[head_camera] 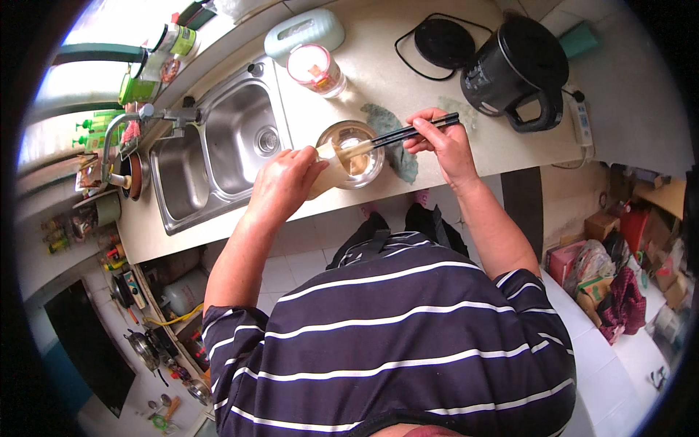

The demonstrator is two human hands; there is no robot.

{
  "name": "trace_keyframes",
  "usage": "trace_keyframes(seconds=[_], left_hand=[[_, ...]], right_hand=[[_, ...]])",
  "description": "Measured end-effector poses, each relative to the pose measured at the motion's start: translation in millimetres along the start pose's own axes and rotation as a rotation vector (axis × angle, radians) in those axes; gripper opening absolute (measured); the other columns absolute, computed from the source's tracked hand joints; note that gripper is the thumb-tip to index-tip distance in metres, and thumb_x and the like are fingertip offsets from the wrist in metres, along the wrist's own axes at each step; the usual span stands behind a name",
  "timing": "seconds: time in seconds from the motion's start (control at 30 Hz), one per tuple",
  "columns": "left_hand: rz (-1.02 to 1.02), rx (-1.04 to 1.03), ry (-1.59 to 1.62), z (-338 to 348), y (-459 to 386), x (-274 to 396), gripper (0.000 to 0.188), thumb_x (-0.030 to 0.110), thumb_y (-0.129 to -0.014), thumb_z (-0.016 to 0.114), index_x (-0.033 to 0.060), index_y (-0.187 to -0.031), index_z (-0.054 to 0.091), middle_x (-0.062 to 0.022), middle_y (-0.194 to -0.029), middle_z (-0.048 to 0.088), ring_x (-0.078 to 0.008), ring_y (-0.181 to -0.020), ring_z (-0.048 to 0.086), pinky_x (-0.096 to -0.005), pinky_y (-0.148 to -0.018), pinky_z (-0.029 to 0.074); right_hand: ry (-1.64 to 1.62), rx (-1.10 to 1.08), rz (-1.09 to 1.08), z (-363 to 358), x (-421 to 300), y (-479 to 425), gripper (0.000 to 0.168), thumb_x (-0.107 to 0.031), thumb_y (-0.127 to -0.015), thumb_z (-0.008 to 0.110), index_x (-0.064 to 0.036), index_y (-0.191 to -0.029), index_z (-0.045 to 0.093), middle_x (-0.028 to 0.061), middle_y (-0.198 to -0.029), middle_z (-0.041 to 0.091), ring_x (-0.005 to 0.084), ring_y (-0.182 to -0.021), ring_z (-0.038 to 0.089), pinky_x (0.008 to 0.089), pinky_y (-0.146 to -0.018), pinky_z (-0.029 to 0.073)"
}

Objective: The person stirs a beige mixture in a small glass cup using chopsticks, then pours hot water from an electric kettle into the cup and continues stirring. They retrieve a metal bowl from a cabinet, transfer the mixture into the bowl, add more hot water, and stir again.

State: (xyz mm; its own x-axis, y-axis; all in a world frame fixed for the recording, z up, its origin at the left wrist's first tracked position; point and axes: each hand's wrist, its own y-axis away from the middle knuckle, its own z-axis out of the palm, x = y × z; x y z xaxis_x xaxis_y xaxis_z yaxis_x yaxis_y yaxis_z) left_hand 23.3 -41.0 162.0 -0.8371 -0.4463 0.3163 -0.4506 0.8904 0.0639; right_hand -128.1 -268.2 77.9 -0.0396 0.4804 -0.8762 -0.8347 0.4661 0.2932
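My left hand (292, 177) grips a pale, translucent container (325, 177), tilted over the near left rim of a round metal bowl (377, 164). My right hand (438, 143) holds a pair of dark chopsticks (404, 135). Their lighter lower ends reach to the container's mouth above the bowl. A beige substance shows in or below the mouth; which vessel holds it is hard to tell. Under and beside the bowl's right side lies a grey-green patterned patch (394, 143) on the counter.
A double steel sink (240, 139) is to the left. Beyond the bowl stand a lidded clear jar (317, 71) and a pale green oval container (306, 34). A black electric kettle (513, 71), its round base (445, 43) and a power strip (582, 123) are at the right.
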Motion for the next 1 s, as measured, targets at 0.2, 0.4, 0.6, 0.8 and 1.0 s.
trace_keyframes(seconds=[0.2,0.4,0.6,0.8,1.0], left_hand=[[0.039,-0.101,-0.093,-5.5,-15.3,11.6,0.023,0.025,-0.088,0.062,0.0043,-0.082,0.053,-0.0145,-0.072,0.062,-0.0343,-0.075,0.061,-0.0437,-0.065,0.049],[0.073,-0.211,-0.201,-0.7,-27.1,18.7,0.023,0.026,-0.088,0.062,0.0046,-0.083,0.055,-0.0140,-0.073,0.064,-0.0326,-0.076,0.062,-0.0425,-0.067,0.050],[0.079,-0.290,-0.270,-3.8,-38.8,27.0,0.024,0.028,-0.089,0.060,0.0040,-0.084,0.057,-0.0149,-0.072,0.064,-0.0323,-0.077,0.064,-0.0421,-0.069,0.050],[0.062,-0.342,-0.298,-3.7,-45.5,33.4,0.024,0.027,-0.088,0.060,0.0038,-0.085,0.057,-0.0148,-0.073,0.064,-0.0330,-0.078,0.064,-0.0426,-0.069,0.050],[0.080,-0.415,-0.339,-2.8,-50.3,33.6,0.022,0.026,-0.089,0.060,0.0038,-0.086,0.057,-0.0141,-0.075,0.064,-0.0328,-0.078,0.063,-0.0428,-0.069,0.050]], right_hand=[[0.181,-0.080,-0.193,10.0,-18.4,12.4,0.016,-0.016,-0.095,0.057,-0.001,-0.097,0.062,0.0049,-0.078,0.063,0.0096,-0.066,0.062,0.0224,-0.061,0.052],[0.334,-0.180,-0.241,16.2,-35.2,18.7,0.012,-0.012,-0.093,0.058,-0.001,-0.097,0.063,0.0019,-0.081,0.062,0.0080,-0.071,0.060,0.0230,-0.067,0.050],[0.509,-0.109,-0.385,14.4,-29.0,18.2,0.009,-0.011,-0.092,0.060,-0.003,-0.091,0.063,0.0004,-0.073,0.059,0.0066,-0.066,0.056,0.0231,-0.062,0.046],[0.474,-0.113,-0.460,18.8,-19.1,21.2,0.006,-0.010,-0.090,0.061,-0.004,-0.089,0.062,0.0048,-0.072,0.058,0.0125,-0.065,0.056,0.0261,-0.061,0.045],[0.450,-0.056,-0.564,13.6,-12.0,18.3,0.010,-0.011,-0.092,0.060,-0.002,-0.088,0.060,0.0037,-0.077,0.059,0.0084,-0.064,0.058,0.0237,-0.060,0.045]])
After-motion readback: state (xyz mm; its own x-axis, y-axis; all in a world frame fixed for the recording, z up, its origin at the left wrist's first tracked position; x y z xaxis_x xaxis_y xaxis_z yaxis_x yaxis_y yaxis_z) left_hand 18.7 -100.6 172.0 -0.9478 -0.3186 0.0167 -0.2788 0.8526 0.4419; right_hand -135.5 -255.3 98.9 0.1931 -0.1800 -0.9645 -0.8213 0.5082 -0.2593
